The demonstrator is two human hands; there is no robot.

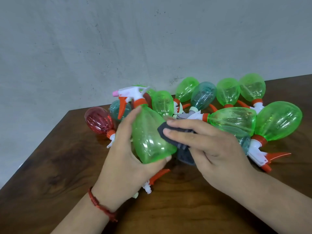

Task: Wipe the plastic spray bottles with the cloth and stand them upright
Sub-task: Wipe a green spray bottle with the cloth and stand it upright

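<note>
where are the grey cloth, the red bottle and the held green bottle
grey cloth (184, 156), head view, lower hanging fold
red bottle (98, 119), head view, middle of body
held green bottle (150, 141), head view, middle of body

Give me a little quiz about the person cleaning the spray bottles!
1. True or false: the left hand holds the green bottle upside down.
2. The cloth under the right hand is: A) yellow, B) dark grey, C) white.
3. Fill in: the wristband on the left wrist is ___.

Key: 1 false, its nozzle points up; 2 B; 3 red.
</note>
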